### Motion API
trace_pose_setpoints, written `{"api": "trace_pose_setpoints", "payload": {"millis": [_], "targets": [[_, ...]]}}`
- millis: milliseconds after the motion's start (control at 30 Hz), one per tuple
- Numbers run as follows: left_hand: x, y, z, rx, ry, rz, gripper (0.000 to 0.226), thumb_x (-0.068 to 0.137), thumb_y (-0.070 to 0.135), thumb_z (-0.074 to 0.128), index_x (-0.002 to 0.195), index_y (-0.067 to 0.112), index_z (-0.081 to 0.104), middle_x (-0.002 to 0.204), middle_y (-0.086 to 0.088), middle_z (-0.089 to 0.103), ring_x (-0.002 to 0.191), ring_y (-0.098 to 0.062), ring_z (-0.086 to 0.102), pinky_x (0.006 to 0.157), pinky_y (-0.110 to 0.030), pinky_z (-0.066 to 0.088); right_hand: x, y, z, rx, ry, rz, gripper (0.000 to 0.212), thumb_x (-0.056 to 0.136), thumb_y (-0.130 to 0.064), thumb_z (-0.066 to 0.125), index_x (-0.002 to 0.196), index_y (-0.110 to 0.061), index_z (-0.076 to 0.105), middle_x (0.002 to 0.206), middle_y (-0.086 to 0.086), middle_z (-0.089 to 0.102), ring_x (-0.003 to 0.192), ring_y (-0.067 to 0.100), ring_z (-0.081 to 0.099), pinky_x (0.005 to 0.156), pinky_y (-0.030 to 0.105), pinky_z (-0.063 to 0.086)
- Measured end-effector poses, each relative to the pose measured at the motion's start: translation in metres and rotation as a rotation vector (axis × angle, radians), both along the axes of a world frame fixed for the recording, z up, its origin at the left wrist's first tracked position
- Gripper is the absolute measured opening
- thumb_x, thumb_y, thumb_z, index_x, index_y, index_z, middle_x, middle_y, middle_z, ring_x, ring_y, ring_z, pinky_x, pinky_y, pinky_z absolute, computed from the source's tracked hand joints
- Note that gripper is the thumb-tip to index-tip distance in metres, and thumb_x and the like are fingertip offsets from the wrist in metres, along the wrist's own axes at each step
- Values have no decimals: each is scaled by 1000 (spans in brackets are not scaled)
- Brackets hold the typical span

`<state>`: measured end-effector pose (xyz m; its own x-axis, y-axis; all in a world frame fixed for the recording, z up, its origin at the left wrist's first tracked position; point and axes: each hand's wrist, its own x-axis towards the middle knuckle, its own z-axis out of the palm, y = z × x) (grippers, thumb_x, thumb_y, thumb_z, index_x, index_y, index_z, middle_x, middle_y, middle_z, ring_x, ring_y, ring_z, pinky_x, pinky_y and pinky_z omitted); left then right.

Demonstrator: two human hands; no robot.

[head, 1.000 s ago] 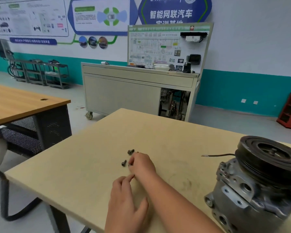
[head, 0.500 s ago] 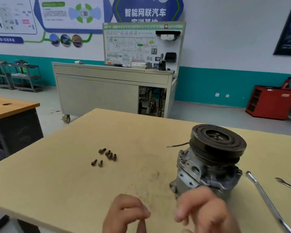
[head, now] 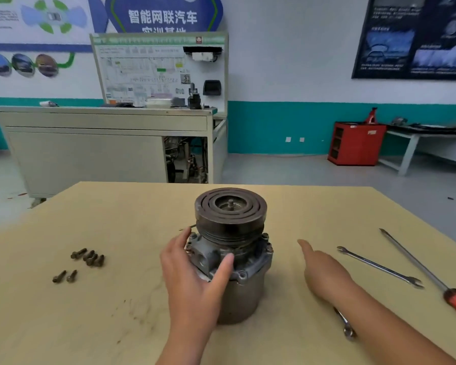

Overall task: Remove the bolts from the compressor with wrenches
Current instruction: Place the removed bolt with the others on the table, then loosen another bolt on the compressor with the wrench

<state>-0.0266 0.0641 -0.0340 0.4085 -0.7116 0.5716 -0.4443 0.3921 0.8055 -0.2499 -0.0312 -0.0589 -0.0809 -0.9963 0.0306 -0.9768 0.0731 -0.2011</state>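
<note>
Left hand (head: 192, 275) has moved off the loose bolts (head: 87, 256) by the table's (head: 116, 219) left edge; we now grip the upright compressor (head: 237, 233) mid-table, right hand (head: 324, 270) empty, fingers loose, nearing the wrench (head: 379, 267), likely for another bolt.

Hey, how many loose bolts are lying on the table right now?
6. Four bolts lie bunched together left of the compressor; two more lie side by side nearer the front edge. Others may hide behind the compressor.

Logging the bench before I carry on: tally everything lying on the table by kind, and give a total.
Loose bolts: 6
Wrenches: 2 (one partly under the right arm)
Screwdriver: 1
Compressor: 1
Total: 10
</note>
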Motion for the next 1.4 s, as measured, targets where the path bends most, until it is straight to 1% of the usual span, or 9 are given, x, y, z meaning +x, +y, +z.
{"api": "trace_pose_setpoints", "payload": {"millis": [333,567,667,833,967,1033,1133,1233,1400], "targets": [[13,-8,-2,69,-103,-74,36,83,31,71,114,28,52,127,6,46,124,-8,43,97,-22,32,-36,7,-4,0,-108,80,26,94,-21,42,115,-34,49,89,1,60,72,15,53,61,22,41],[28,-13,3,62,68,-289,33,74,31,65,107,27,61,99,7,70,90,-12,67,78,-37,54,-27,44,14,62,-1927,127,18,70,-5,62,85,-7,73,63,5,47,51,11,47,46,18,44],[43,-26,4,95,144,-442,32,74,25,65,106,23,63,99,4,71,88,-18,69,73,-38,56,-16,72,21,179,-2280,515,40,69,3,64,108,-1,68,82,12,60,73,18,60,71,23,52],[61,-47,4,148,222,-637,28,76,19,63,104,19,64,99,-4,71,86,-22,70,60,-28,55,8,109,28,-176,-2255,423,45,96,8,11,138,13,28,131,34,42,123,41,41,105,45,26],[70,-61,4,173,226,-746,37,72,23,68,106,10,62,97,-5,71,85,-21,69,62,-27,54,28,133,45,-184,-2104,326,43,97,-6,42,131,19,34,108,46,48,103,48,51,94,49,37],[72,-67,3,185,225,-792,34,75,18,63,107,8,60,96,-3,71,86,-20,68,64,-25,53,42,134,32,-204,-1833,381,53,68,-16,75,113,5,55,70,35,61,64,35,64,61,27,51],[69,-64,2,182,188,-773,37,77,21,60,113,13,59,104,-4,70,95,-21,66,70,-25,53,52,148,42,-449,-1452,257,26,64,-14,55,89,-8,57,61,15,68,52,21,66,47,14,44],[56,-48,3,-208,-98,-372,39,77,28,57,115,21,51,118,3,55,111,-14,53,93,-27,44,54,154,43,-481,-1236,286,21,66,-20,62,82,-27,73,77,1,74,71,9,70,62,8,48],[19,-18,2,-702,-329,-297,21,79,20,59,98,23,51,95,7,47,90,-9,49,78,-22,40,63,152,49,-489,-1013,323,25,69,-34,62,90,-48,68,84,-14,73,78,0,68,67,7,48]]}}
